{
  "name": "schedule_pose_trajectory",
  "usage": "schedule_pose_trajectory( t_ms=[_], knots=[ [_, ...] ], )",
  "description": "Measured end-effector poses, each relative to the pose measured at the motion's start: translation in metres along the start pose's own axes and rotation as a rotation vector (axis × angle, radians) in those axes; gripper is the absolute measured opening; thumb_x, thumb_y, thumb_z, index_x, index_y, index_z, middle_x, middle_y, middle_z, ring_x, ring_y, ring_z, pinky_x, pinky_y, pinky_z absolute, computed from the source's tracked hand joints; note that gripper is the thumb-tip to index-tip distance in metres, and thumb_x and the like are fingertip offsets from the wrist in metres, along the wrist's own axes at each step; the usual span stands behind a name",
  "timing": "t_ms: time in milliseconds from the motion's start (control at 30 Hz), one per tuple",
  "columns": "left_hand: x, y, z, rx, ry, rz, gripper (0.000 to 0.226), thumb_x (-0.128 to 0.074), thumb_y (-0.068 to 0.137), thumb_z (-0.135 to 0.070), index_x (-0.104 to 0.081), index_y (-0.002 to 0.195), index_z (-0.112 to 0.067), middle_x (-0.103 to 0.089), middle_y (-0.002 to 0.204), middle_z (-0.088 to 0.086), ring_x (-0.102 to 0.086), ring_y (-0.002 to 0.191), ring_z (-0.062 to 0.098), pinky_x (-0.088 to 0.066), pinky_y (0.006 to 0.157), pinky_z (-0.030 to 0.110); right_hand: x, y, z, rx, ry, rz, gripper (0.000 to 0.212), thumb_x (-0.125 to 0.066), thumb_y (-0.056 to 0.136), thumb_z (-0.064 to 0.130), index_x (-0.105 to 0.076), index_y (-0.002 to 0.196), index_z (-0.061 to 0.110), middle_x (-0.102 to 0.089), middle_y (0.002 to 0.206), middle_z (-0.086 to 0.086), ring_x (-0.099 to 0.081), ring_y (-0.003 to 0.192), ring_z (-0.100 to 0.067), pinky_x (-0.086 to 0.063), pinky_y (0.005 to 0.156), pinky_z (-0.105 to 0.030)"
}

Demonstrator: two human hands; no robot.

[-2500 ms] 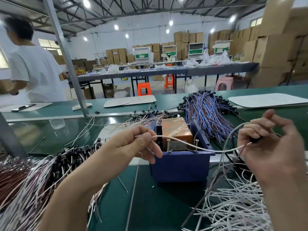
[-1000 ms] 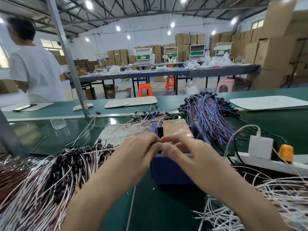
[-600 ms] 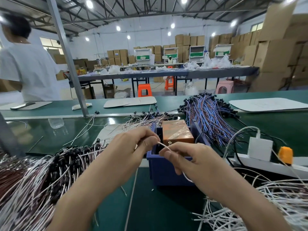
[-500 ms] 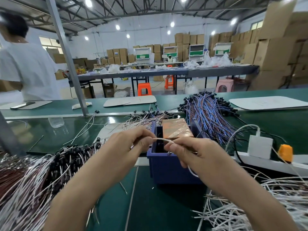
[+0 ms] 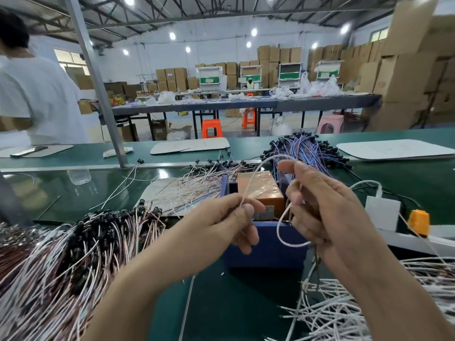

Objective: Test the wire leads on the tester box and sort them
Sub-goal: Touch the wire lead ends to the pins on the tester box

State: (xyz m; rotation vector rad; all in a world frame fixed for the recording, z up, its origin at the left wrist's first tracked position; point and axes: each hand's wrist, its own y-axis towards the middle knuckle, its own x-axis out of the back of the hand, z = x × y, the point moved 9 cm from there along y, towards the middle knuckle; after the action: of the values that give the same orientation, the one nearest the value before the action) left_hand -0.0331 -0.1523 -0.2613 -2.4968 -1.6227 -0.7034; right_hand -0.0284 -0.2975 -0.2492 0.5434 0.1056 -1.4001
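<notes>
Holding one white lead in both hands, just above the blue bin. Pinched between thumb and forefinger of the left hand, other fingers loosely curled; gripped in the curled fingers of the right hand. Arching high between the two, then looping down below the right palm, in front of the orange tester inside the bin. Heaped left: black-capped leads; right: white leads; behind: blue leads.

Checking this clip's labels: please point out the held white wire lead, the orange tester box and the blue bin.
white wire lead point(image 5: 295, 245), head view, bottom of its hanging loop.
orange tester box point(image 5: 264, 190), head view, its taped top face.
blue bin point(image 5: 266, 253), head view, its front wall.
</notes>
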Motion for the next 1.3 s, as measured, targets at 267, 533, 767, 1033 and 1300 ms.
schedule_pose_trajectory(
  t_ms=[267,533,767,1033,1300],
  knots=[
    [-0.052,-0.006,0.013,0.220,-0.285,0.265,0.033,-0.034,0.109,-0.029,-0.057,0.124,-0.011,-0.075,0.082,0.014,-0.069,0.064,0.024,-0.059,0.066,0.029,0.003,-0.004,0.007,0.041,0.133,-0.104,0.034,-0.050,0.101,0.037,-0.077,0.082,0.026,-0.041,0.052,0.006,-0.020,0.032,-0.005,-0.017,0.032,-0.018],
    [-0.075,0.002,0.011,0.231,-0.433,0.247,0.032,-0.043,0.108,-0.029,-0.068,0.106,-0.009,-0.074,0.099,0.015,-0.070,0.084,0.024,-0.061,0.071,0.038,-0.008,-0.006,0.010,0.055,0.301,-0.036,0.043,-0.043,0.104,0.037,-0.070,0.074,0.023,-0.033,0.043,0.007,-0.017,0.030,-0.005,-0.020,0.029,-0.016],
    [-0.012,-0.005,-0.039,-0.189,0.241,-0.225,0.040,-0.035,0.099,-0.049,-0.069,0.099,-0.028,-0.073,0.089,-0.003,-0.068,0.082,0.014,-0.057,0.075,0.044,0.007,0.001,-0.006,-0.141,0.195,-0.033,0.022,-0.045,0.099,0.013,-0.062,0.113,0.014,-0.057,0.058,0.002,-0.017,0.025,-0.003,-0.017,0.027,-0.011],
    [-0.014,-0.007,-0.038,-0.218,0.209,-0.083,0.038,-0.038,0.101,-0.041,-0.063,0.081,-0.019,-0.066,0.079,-0.005,-0.062,0.077,0.011,-0.050,0.067,0.027,-0.021,-0.005,-0.033,-0.273,-0.122,0.212,0.031,-0.060,0.088,0.041,-0.079,0.081,0.018,-0.055,0.052,-0.006,-0.032,0.027,-0.006,-0.019,0.029,-0.012],
    [-0.024,-0.004,-0.013,-0.058,0.179,0.093,0.039,-0.038,0.099,-0.045,-0.068,0.091,-0.021,-0.064,0.087,-0.002,-0.060,0.082,0.012,-0.047,0.075,0.023,-0.027,-0.005,-0.030,-0.236,0.012,0.112,0.027,-0.057,0.087,0.016,-0.067,0.093,-0.008,-0.054,0.041,-0.009,-0.039,0.022,-0.009,-0.036,0.028,-0.016]
  ],
)
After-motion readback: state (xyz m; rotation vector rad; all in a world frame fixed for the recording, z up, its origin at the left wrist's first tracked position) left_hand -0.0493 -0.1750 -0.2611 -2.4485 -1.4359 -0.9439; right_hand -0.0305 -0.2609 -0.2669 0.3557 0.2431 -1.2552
